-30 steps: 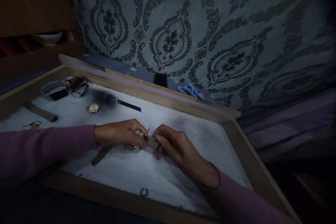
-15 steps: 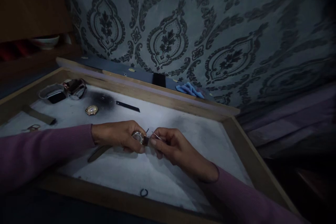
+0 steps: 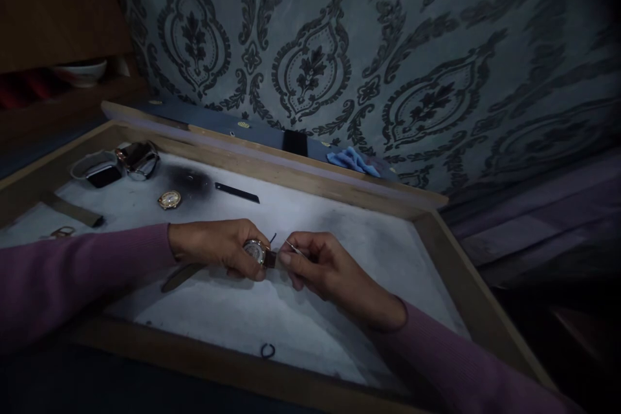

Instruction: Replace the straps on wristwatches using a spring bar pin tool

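Note:
My left hand (image 3: 233,247) is closed round a wristwatch (image 3: 254,251) with a round, shiny case. A short piece of its dark brown strap (image 3: 270,259) sticks out to the right, towards my other hand. Just right of it, my right hand (image 3: 315,265) pinches a thin, pointed metal tool (image 3: 294,247); its exact kind is too small to make out. The fingertips are slightly apart from the strap end. A thin dark sliver (image 3: 273,237) shows behind the watch. Under my left wrist lies a longer strap (image 3: 182,277), partly hidden.
The wooden-rimmed tray (image 3: 291,171) has a white base. On it lie a gold watch case (image 3: 169,199), a black blade (image 3: 237,193), a smartwatch (image 3: 103,174), another watch (image 3: 140,160), an olive strap (image 3: 72,209) and a dark open ring (image 3: 267,350). A blue cloth (image 3: 353,160) rests behind the rim.
My right hand has drawn slightly right and up, away from the strap, and the metal tool has moved with it. My left hand still holds the watch. The view has shifted slightly.

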Demonstrator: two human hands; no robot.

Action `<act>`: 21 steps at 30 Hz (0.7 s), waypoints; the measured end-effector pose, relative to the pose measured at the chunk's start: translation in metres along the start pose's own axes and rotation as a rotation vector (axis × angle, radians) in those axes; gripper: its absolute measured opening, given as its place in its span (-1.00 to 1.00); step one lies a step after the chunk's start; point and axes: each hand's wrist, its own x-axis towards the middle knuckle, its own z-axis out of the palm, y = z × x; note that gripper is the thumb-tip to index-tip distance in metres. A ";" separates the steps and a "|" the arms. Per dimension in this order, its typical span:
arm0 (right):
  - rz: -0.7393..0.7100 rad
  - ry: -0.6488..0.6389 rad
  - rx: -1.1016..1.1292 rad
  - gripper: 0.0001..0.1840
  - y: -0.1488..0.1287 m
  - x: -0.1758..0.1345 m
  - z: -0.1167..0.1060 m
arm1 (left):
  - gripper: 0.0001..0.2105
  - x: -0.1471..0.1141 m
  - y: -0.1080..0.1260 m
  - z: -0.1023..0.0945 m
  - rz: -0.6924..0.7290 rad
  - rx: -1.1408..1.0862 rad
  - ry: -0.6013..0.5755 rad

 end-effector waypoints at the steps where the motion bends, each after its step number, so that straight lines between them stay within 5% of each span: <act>1: 0.001 0.003 0.000 -0.72 0.000 0.000 0.000 | -0.85 0.000 0.000 0.000 0.000 -0.002 0.000; 21: -0.079 0.077 0.010 -0.70 0.015 0.005 0.009 | -0.86 0.000 -0.001 0.002 0.027 -0.080 0.011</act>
